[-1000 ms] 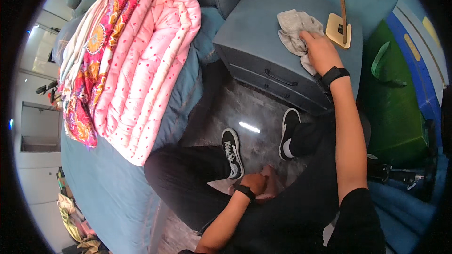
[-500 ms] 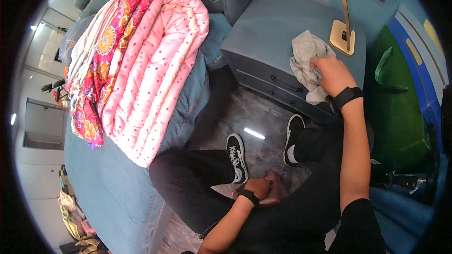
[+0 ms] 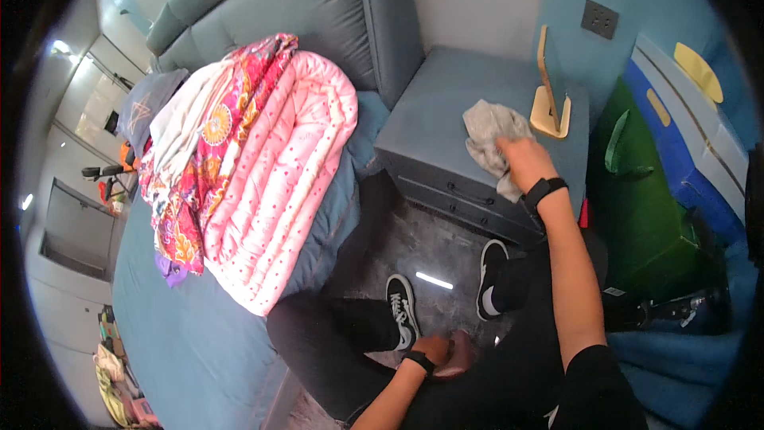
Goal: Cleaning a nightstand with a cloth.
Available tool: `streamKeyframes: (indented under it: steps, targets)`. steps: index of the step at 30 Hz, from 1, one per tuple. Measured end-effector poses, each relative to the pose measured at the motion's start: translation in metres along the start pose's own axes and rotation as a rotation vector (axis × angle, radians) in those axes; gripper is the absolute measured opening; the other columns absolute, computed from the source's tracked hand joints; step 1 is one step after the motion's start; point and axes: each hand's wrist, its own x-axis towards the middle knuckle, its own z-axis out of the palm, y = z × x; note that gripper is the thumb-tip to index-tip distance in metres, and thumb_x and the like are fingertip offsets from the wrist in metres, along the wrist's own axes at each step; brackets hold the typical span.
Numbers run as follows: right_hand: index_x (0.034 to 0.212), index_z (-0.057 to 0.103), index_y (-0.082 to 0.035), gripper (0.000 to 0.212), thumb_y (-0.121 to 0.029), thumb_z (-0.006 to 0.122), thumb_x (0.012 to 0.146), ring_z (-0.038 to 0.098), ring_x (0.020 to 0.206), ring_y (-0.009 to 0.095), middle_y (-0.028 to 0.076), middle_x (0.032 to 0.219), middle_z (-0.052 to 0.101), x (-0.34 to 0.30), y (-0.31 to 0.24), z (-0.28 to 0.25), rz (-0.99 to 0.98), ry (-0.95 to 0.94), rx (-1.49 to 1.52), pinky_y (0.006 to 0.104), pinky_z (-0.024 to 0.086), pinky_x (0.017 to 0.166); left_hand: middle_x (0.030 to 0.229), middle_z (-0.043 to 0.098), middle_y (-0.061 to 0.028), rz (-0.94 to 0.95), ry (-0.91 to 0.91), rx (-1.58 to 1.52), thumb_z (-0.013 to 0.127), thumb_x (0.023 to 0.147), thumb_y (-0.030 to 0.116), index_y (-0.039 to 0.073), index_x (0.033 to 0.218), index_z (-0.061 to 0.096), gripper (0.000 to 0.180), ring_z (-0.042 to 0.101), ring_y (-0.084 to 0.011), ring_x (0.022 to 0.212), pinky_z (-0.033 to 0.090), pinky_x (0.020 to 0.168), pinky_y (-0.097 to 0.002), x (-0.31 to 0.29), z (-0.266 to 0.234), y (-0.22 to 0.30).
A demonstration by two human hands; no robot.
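My right hand [image 3: 527, 162], wearing a dark wristband, is closed on a crumpled light grey cloth [image 3: 485, 131]. The cloth lies on the top of the blue-grey nightstand [image 3: 446, 87] and hangs partly over its front edge. Low between my legs, my left hand [image 3: 433, 348] grips a pinkish-brown, smooth-looking thing [image 3: 459, 357]; its kind cannot be made out, and my fingers and leg hide part of it. Just behind the cloth stands a pale wooden stand [image 3: 549, 115] with an upright, curved arm.
At left, a folded pink quilt [image 3: 274, 183] and a patterned red cloth [image 3: 215, 127] lie on a blue bed [image 3: 183, 334]. A green box [image 3: 649, 215] and blue-and-white panels [image 3: 676, 127] stand right of the nightstand. My black shoes [image 3: 402, 310] rest on the dark floor.
The view has tilted up, so the bed and nightstand sit lower in the picture. Both hands keep their grips; the cloth stays about the same place beside the wooden stand.
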Motion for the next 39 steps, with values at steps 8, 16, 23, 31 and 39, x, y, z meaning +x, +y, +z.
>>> streamKeyframes:
  steps: [8,16,23,31,39]
  targets:
    - [0.118,0.057,-0.016,0.072,-0.018,0.087,0.053,0.060,0.102,0.038,0.015,0.103,0.065,-0.038,-0.006,-0.037,0.037,-0.111,0.070,0.0489,0.050,0.081,0.099,0.068,-0.0198,0.071,-0.152,-0.001,0.053,0.089,0.035,0.008,0.105,0.068,0.035,0.066,-0.0378,0.092,0.053,0.075,-0.0462,-0.002,-0.024,0.009]
    - [0.130,0.052,-0.022,0.071,-0.015,0.079,0.065,0.060,0.108,0.034,0.020,0.118,0.060,-0.019,0.020,-0.020,-0.053,-0.246,0.082,0.0448,0.051,0.087,0.114,0.065,-0.0185,0.182,-0.209,0.010,0.052,0.090,0.036,0.013,0.124,0.059,0.042,0.064,-0.0365,0.102,0.051,0.085,-0.0458,0.010,-0.005,-0.007]
    - [0.120,0.048,-0.005,0.051,-0.025,0.071,0.079,0.064,0.094,0.037,0.024,0.094,0.064,-0.012,0.027,-0.059,0.023,0.140,0.765,0.0403,0.048,0.081,0.114,0.064,-0.0195,0.042,-0.288,-0.040,0.050,0.090,0.038,0.013,0.126,0.058,0.044,0.062,-0.0370,0.106,0.049,0.087,-0.0466,0.011,-0.018,0.002]
    - [0.121,0.051,-0.007,0.059,-0.028,0.075,0.072,0.061,0.102,0.036,0.014,0.122,0.058,-0.015,0.019,-0.045,0.312,0.248,0.198,0.0470,0.050,0.082,0.106,0.067,-0.0199,-0.001,-0.295,0.023,0.050,0.090,0.039,0.012,0.118,0.063,0.041,0.064,-0.0375,0.100,0.051,0.084,-0.0469,0.003,-0.036,0.016]
    - [0.124,0.051,-0.015,0.066,-0.037,0.079,0.069,0.055,0.108,0.042,0.025,0.118,0.054,-0.015,0.008,-0.026,0.192,-0.102,0.070,0.0475,0.048,0.088,0.105,0.067,-0.0192,0.079,-0.133,-0.039,0.050,0.090,0.042,0.014,0.115,0.064,0.040,0.064,-0.0362,0.098,0.051,0.082,-0.0476,0.008,-0.008,-0.007]
